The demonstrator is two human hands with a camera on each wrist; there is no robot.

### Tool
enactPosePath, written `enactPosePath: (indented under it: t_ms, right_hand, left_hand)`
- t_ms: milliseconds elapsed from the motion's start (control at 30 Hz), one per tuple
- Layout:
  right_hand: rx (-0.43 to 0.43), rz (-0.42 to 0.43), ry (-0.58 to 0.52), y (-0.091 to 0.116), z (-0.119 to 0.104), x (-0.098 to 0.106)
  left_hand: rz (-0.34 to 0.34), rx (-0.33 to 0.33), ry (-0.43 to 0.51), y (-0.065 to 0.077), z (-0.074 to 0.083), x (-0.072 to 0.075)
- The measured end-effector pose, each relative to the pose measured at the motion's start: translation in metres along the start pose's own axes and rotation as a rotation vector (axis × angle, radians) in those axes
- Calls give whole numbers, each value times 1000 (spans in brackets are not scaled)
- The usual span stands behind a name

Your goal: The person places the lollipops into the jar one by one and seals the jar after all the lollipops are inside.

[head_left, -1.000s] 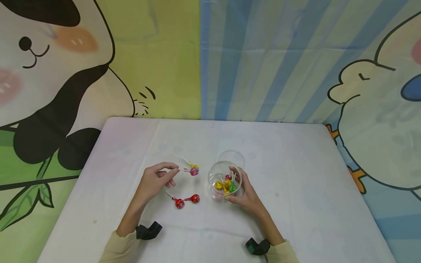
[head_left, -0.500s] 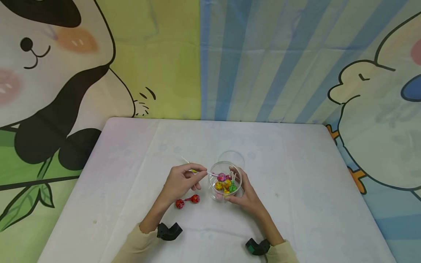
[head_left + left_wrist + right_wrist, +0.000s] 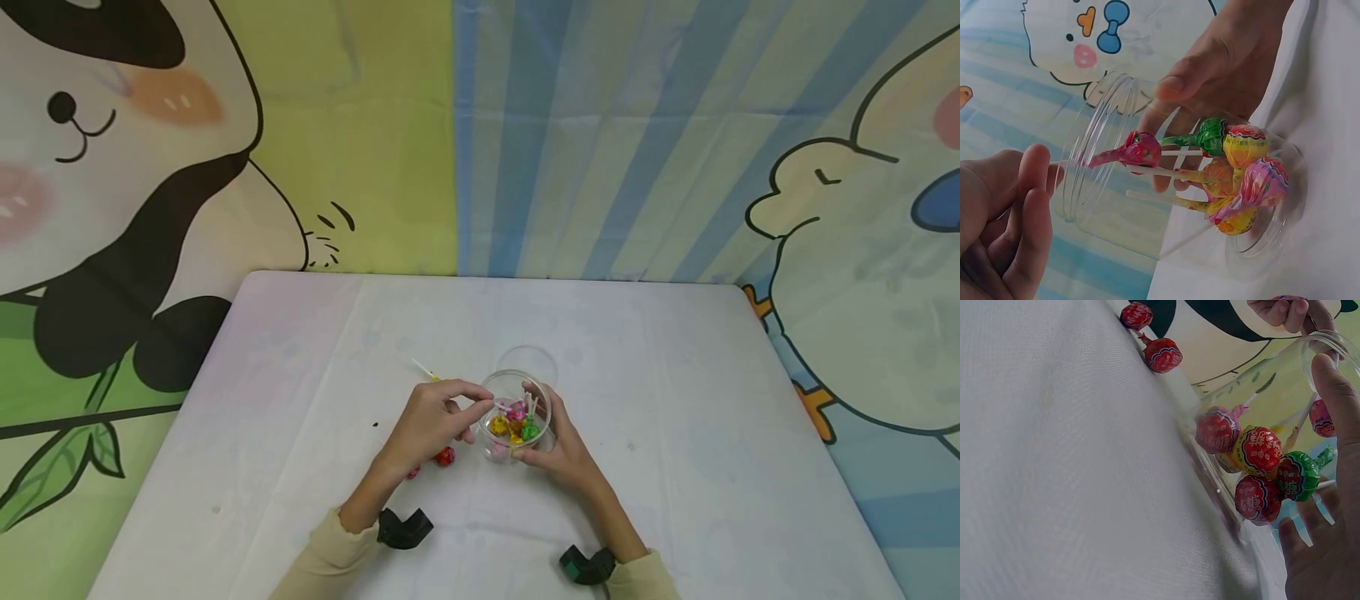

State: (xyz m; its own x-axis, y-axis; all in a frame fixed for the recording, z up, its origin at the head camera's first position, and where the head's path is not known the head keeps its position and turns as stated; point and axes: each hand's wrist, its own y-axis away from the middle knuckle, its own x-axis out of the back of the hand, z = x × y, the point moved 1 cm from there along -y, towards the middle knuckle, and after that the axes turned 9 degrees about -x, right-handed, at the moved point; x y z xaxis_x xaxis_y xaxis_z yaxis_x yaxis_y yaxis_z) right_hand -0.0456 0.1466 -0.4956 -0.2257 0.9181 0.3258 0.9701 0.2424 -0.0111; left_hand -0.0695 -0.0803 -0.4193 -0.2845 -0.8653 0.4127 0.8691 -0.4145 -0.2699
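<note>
My left hand pinches the stick of a pink lollipop between thumb and fingers. The candy end is inside the clear jar, past its mouth. Around the jar's far side my right hand curls, steadying it on the table. Several wrapped lollipops lie at the jar's bottom, among them a green lollipop, a yellow lollipop and a pink-wrapped lollipop. Outside, two red lollipops lie on the table, partly hidden by my left arm in the head view.
A yellow lollipop's white stick shows behind my left hand. One faint clear ring lies just behind the jar. The white-covered table ends at a printed cartoon backdrop.
From the left, my left hand has carried the pink lollipop rightward from beside the yellow one to the jar, lowering its candy end inside. My right hand stays on the jar.
</note>
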Motion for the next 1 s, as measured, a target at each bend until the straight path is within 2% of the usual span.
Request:
enactPosePath:
  t_ms: [267,467,733,833,1000]
  right_hand:
    - [-6,10,13,0,13,0]
    - [-31,13,7,1,15,0]
    - [-14,12,0,1,13,-1]
    - [-20,15,-3,0,14,0]
    - [-23,6,-3,-1,16,0]
  left_hand:
    - [-20,-15,25,-5,-3,-10]
    - [-65,14,-6,-15,-2,-19]
    - [-114,85,-8,-20,0,-21]
    - [-98,60,-77,-22,3,-22]
    - [-55,-2,-298,-24,9,-25]
